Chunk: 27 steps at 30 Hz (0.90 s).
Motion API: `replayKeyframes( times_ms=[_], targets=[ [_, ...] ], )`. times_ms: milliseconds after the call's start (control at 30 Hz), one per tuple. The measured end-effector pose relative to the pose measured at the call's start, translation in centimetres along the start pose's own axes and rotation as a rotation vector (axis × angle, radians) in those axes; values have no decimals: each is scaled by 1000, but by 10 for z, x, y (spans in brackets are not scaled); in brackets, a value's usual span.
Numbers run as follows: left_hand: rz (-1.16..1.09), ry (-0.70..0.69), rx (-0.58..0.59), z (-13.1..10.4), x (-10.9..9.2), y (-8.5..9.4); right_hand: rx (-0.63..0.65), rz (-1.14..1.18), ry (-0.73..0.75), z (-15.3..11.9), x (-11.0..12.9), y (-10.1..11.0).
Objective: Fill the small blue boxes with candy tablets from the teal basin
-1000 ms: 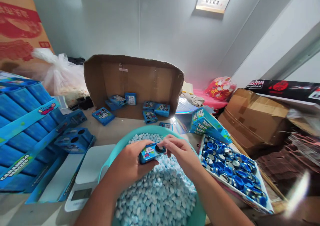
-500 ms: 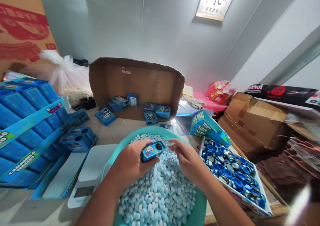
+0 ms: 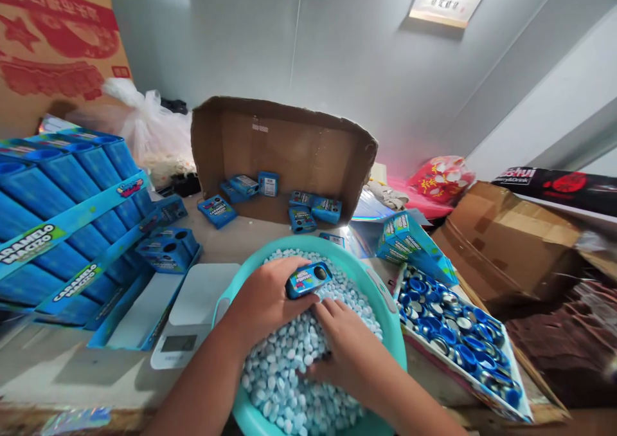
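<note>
My left hand is wrapped round a small blue candy tin with a dark round spot at one end. The tin is held on its side over a turquoise tub full of pale blue and white candies. Just below the tin, my right hand reaches into the candies, thumb and fingers apart, palm down. Its fingertips are partly hidden among the candies.
Left stand a white scale, an open blue tray and stacked blue tubes. Behind, a cardboard box lies on its side with several blue tins. Right sits a tray of blue-and-silver caps.
My right hand has moved down and left from beside the tin into the candies. My left hand still holds the tin. The whole view has shifted slightly.
</note>
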<state>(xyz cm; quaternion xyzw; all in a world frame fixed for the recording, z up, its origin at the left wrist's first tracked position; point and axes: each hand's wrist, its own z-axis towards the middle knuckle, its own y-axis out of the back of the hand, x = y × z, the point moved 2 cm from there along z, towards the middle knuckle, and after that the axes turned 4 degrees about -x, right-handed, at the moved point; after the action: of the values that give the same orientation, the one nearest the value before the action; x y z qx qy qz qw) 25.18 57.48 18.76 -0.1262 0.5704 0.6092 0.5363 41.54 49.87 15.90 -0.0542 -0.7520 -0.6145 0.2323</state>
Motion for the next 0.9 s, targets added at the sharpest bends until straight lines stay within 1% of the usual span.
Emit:
replayKeyframes(
  times_ms=[133,233,267,333,400,467,533,633,700,767,833,900],
  targets=[
    [-13,-48,-61,0,0,-3,-9,22,5,4,-4,3],
    [-38,-90,-103,1,-3,-7,-78,180,39,-1,-7,5],
    [-46,-105,-104,1,-4,-9,-112,260,66,-3,-8,6],
    [-65,-126,-82,2,-6,-13,-221,431,95,-8,-10,9],
    [-79,-120,-53,2,-7,-16,-354,633,30,-12,-15,12],
    [-86,-96,-36,1,-6,-18,-452,892,-87,-13,-21,16],
    [-91,-75,-25,1,-6,-19,-487,1167,-150,-10,-22,21],
    [-102,-60,-5,1,-6,-19,-571,1460,-99,1,-16,37],
    [-112,-48,1,2,-6,-17,-655,1545,-40,10,-10,49],
    [-123,-36,16,2,-7,-16,-730,1560,15,19,-5,61],
    [-130,-24,48,2,-7,-15,-777,1546,62,28,-2,69],
    [-128,-14,73,1,-8,-14,-795,1535,81,37,-3,72]
  ],
)
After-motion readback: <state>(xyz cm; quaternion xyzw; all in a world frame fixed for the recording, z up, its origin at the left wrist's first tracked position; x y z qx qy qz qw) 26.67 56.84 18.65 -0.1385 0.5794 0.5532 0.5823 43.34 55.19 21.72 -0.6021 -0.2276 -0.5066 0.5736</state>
